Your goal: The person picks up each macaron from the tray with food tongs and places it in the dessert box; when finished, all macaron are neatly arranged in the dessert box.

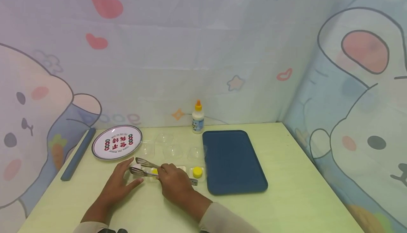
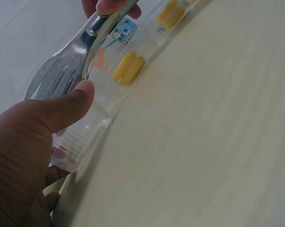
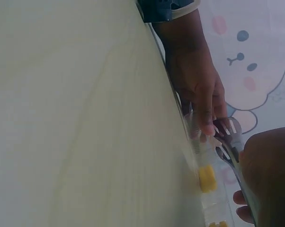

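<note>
My right hand (image 1: 176,183) grips metal tongs (image 1: 147,163) around their arms, with the slotted ends pointing left. Between those ends sits a pale round piece (image 1: 136,166); whether they touch it I cannot tell. My left hand (image 1: 119,183) holds the left end of a clear plastic box (image 2: 88,146), thumb at the near side and fingers at the far side. The box carries yellow macarons (image 2: 129,68), one a little right of the tongs' ends and another yellow macaron (image 1: 197,172) toward the box's right end.
Several clear plastic domes (image 1: 173,150) stand behind the box. A white plate (image 1: 106,150) with red characters lies back left, beside a long blue-grey bar (image 1: 77,155). To the right lies a dark blue tray (image 1: 235,162). A white bottle (image 1: 198,120) stands against the backdrop.
</note>
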### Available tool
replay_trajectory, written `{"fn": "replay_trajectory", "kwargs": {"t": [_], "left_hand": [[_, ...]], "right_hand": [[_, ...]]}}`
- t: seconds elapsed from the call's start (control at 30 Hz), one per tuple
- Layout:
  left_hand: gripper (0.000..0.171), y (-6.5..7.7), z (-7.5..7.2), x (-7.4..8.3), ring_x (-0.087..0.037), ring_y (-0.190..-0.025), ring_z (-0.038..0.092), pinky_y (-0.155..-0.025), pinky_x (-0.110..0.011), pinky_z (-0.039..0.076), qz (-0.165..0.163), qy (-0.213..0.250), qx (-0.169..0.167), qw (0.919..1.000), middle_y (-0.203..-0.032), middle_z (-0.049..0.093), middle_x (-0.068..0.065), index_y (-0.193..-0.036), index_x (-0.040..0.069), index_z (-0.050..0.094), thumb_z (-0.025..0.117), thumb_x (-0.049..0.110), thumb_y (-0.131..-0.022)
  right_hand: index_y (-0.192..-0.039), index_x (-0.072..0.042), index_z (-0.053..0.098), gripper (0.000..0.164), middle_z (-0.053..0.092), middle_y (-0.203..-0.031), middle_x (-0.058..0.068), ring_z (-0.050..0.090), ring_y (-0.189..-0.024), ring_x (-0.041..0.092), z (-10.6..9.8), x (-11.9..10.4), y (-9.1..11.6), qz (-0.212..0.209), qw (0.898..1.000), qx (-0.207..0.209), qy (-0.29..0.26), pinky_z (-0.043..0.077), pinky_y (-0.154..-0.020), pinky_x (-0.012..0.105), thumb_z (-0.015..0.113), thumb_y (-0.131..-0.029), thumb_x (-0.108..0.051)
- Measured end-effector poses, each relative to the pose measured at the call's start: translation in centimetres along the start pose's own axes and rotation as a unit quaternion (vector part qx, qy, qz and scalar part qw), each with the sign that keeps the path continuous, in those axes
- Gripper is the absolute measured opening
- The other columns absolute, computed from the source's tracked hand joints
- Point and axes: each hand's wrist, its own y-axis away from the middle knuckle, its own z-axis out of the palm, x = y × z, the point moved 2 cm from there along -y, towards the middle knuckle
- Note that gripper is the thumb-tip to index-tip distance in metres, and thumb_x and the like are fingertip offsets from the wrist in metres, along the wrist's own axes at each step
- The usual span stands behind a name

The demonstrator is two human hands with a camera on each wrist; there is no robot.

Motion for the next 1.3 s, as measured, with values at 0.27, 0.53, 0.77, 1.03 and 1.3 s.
{"fn": "replay_trajectory", "kwargs": {"t": [0.27,0.53,0.77,1.03,1.3], "left_hand": [[0.085,0.1,0.1,0.0,-0.055,-0.145,0.049,-0.115,-0.075,0.040,0.006,-0.001,0.005,1.0000,-0.155,0.053,-0.032,-0.157,-0.004,0.048,0.091,0.023,-0.089],[0.086,0.1,0.2,-0.2,-0.055,-0.146,0.048,-0.114,-0.076,0.040,0.004,-0.002,0.007,1.0000,-0.156,0.052,-0.032,-0.158,-0.005,0.047,0.090,0.025,-0.089],[0.088,0.3,0.3,-0.3,-0.055,-0.147,0.047,-0.115,-0.077,0.039,-0.012,0.000,-0.004,0.9999,-0.159,0.049,-0.032,-0.160,-0.004,0.044,0.089,0.027,-0.091],[0.089,0.3,0.2,0.1,-0.054,-0.136,0.059,-0.110,-0.074,0.046,-0.005,0.001,0.002,1.0000,-0.156,0.052,-0.031,-0.159,-0.004,0.044,0.090,0.024,-0.089],[0.089,0.2,0.0,0.2,-0.053,-0.138,0.057,-0.113,-0.075,0.044,-0.011,-0.002,-0.006,0.9999,-0.156,0.051,-0.031,-0.160,-0.003,0.043,0.089,0.026,-0.090]], "right_hand": [[-0.118,-0.016,0.078,0.023,0.075,-0.110,-0.007,0.072,-0.091,0.006,0.3,-0.5,-0.3,-0.001,1.000,-0.025,0.011,0.058,-0.068,0.019,0.075,-0.105,-0.034],[-0.118,-0.015,0.078,0.024,0.075,-0.108,-0.007,0.072,-0.090,0.006,0.5,-0.7,-0.4,0.000,0.999,-0.030,0.016,0.058,-0.066,0.020,0.076,-0.104,-0.034],[-0.120,-0.015,0.079,0.026,0.076,-0.111,-0.006,0.072,-0.092,0.007,0.4,-0.6,-0.3,0.016,0.999,-0.042,0.007,0.059,-0.068,0.021,0.075,-0.104,-0.035],[-0.116,-0.015,0.079,0.024,0.076,-0.109,-0.006,0.073,-0.091,0.008,0.4,0.4,0.6,0.030,0.999,-0.006,0.009,0.060,-0.067,0.022,0.080,-0.100,-0.033],[-0.117,-0.011,0.080,0.024,0.077,-0.112,-0.001,0.076,-0.096,0.013,-0.3,2.9,1.9,0.060,0.998,0.025,-0.021,0.063,-0.073,0.024,0.083,-0.098,-0.025]]}}
